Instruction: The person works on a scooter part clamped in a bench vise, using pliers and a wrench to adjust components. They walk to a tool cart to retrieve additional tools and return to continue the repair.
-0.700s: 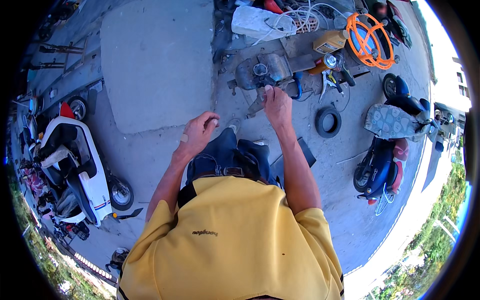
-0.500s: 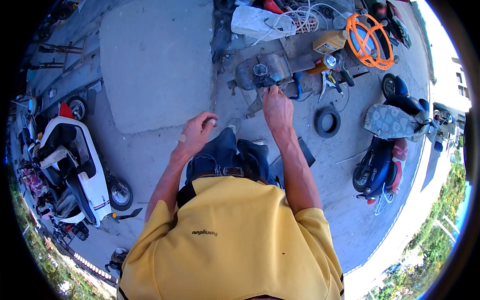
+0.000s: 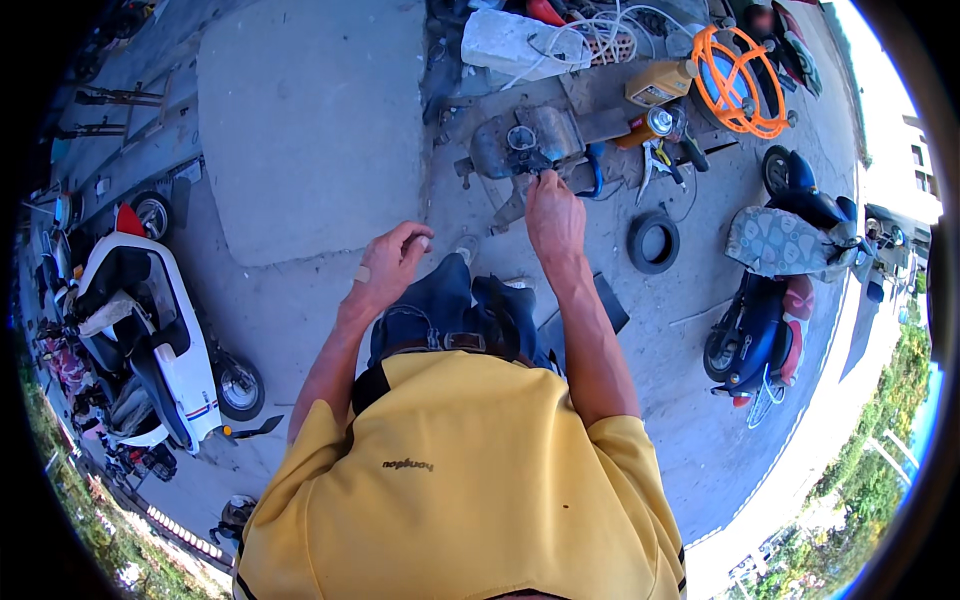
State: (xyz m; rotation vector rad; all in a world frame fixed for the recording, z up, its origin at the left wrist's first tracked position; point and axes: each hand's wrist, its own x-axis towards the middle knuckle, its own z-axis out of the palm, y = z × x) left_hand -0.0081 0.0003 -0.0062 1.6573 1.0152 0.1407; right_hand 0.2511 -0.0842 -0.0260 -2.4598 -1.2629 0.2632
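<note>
My right hand (image 3: 553,213) is raised at the near side of a grey, worn metal machine part (image 3: 515,140), its fingers pinched on something small and dark that I cannot make out. An open ring sits on top of that part, and a blue curved handle (image 3: 595,175) stands to its right. My left hand (image 3: 396,255) hangs lower and to the left, away from the part, fingers curled toward the thumb; whatever they hold, if anything, is hidden.
A white scooter (image 3: 155,335) lies at left; scooters (image 3: 750,340) stand at right. A loose tyre (image 3: 653,243), spray can (image 3: 645,130), pliers (image 3: 660,165), tan jug (image 3: 660,82), orange wire frame (image 3: 740,80) and white block (image 3: 525,45) lie ahead. A pale slab (image 3: 310,130) is front left.
My right hand has turned slightly at the part, its knuckles now more upward and the thumb less visible. My left hand is almost still.
</note>
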